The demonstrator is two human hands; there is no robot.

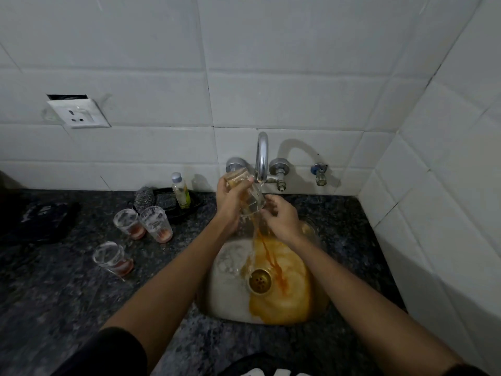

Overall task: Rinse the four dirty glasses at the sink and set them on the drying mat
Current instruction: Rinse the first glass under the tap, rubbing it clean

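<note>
My left hand (229, 202) grips a clear glass (250, 195) tilted mouth-down under the chrome tap (262, 156). Orange liquid streams from the glass into the steel sink (225, 302), pooling around the brass drain (260, 280). My right hand (282, 218) is at the glass's rim, fingers touching it. Three dirty glasses with reddish dregs stand on the dark granite counter to the left: one (128, 223), one (156, 223) beside it, and a nearer one (112, 257). A dark mat (35, 221) lies at the far left.
A small bottle (181, 189), a steel scrubber (144, 198) and a black tray (173, 203) stand behind the glasses by the wall. A second valve (320, 173) is to the right of the tap. White tiled walls close the back and right side.
</note>
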